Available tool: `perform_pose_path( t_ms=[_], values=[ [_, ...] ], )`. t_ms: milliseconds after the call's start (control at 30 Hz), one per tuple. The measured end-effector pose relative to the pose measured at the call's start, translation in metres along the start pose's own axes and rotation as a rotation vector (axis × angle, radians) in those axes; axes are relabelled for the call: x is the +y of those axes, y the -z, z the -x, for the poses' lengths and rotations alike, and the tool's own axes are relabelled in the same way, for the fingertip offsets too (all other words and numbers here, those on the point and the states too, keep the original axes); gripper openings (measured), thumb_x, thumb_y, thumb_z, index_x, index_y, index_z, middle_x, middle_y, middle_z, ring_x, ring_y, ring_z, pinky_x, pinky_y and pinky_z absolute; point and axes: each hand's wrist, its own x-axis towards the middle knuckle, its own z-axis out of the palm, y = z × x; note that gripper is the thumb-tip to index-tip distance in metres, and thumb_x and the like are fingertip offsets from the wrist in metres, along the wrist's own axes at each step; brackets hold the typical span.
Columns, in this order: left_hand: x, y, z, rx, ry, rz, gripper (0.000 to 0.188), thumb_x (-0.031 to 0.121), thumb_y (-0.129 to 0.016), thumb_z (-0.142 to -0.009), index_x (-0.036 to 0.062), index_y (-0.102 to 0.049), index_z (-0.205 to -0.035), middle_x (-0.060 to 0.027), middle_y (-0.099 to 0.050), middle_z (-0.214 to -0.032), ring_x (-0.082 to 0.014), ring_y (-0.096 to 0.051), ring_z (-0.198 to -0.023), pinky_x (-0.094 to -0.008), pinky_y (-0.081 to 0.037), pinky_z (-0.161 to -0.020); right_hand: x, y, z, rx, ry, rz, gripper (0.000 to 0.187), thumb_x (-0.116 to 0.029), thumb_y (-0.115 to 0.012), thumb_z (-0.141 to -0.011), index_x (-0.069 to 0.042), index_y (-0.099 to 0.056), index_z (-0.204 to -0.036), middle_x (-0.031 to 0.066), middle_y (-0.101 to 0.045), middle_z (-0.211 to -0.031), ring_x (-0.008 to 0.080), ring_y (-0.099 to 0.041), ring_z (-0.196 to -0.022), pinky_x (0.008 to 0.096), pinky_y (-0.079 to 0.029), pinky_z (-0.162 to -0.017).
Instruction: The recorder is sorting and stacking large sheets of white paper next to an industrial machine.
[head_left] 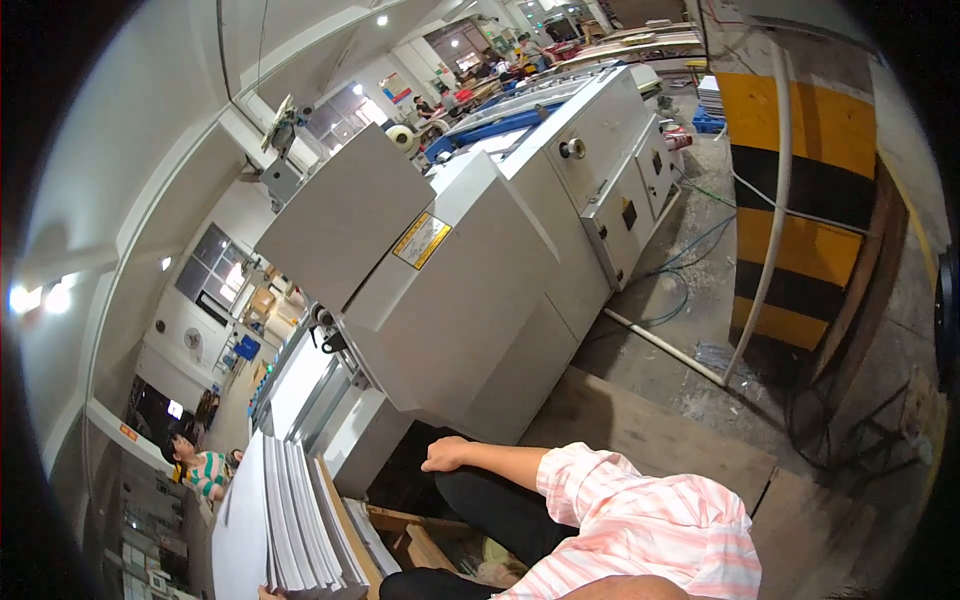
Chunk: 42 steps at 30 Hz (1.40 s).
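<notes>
A thick stack of white paper sheets (300, 520) stands at the lower left, its edges fanned into several layers. A sliver of my left hand (268, 593) shows at the stack's lower edge, against the paper; most of it is cut off by the frame, so its grip is hidden. My right hand (443, 455) is curled into a loose fist near my black-trousered knee (500, 510), with nothing visible in it. My right arm wears a pink-and-white striped sleeve (640, 510). Just beyond the fist rises a large pale grey machine (470, 300).
White sheet material (300, 385) lies on the machine's left side. A yellow-and-black striped pillar (795, 200) stands at right, with a pale pipe (775, 220) and cables (690, 270) near it. Wooden boards (650, 430) lie underfoot. A person in a striped shirt (208, 472) is at left; others work far back.
</notes>
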Motion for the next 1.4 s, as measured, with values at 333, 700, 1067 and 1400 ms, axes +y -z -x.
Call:
perform_pose_path(
  t_ms=[333,700,1067,1400],
  values=[
    [0.002,0.018,0.024,-0.159,0.027,0.081,0.023,0.024,-0.057,-0.083,0.0013,-0.055,-0.079,-0.0046,-0.050,-0.068,-0.0158,-0.046,-0.057,-0.0302,-0.038,-0.050,-0.002,-0.015,-0.008,0.007,0.124,-0.025,0.051,-0.042,-0.046,-0.083,0.004,-0.062,-0.070,0.0199,-0.061,-0.071,0.0355,-0.058,-0.068,0.0470,-0.045,-0.064],
    [0.018,0.030,0.037,-0.043,0.116,0.073,0.020,0.027,-0.057,-0.080,0.0070,-0.057,-0.075,0.0005,-0.051,-0.064,-0.0092,-0.042,-0.050,-0.0256,-0.029,-0.044,-0.031,-0.026,-0.018,-0.175,0.179,0.098,0.050,-0.045,-0.044,-0.083,-0.001,-0.067,-0.083,0.0219,-0.064,-0.086,0.0380,-0.060,-0.084,0.0457,-0.047,-0.075],
    [0.030,0.018,0.079,-0.025,0.164,0.365,0.017,0.010,-0.059,-0.073,-0.0053,-0.061,-0.080,-0.0109,-0.060,-0.076,-0.0211,-0.058,-0.063,-0.0344,-0.047,-0.056,-0.039,-0.022,-0.026,-0.180,0.139,0.218,0.056,-0.052,-0.043,-0.084,-0.002,-0.066,-0.094,0.0205,-0.062,-0.099,0.0382,-0.057,-0.096,0.0441,-0.045,-0.081],
    [0.048,0.022,0.108,-0.115,0.051,0.346,0.020,0.015,-0.059,-0.082,-0.0030,-0.065,-0.078,-0.0006,-0.056,-0.062,-0.0079,-0.050,-0.054,-0.0255,-0.041,-0.049,-0.118,-0.040,-0.038,-0.351,0.154,0.329,0.038,-0.036,-0.059,-0.081,0.000,-0.065,-0.092,0.0188,-0.064,-0.089,0.0336,-0.061,-0.085,0.0393,-0.047,-0.074]
  ],
)
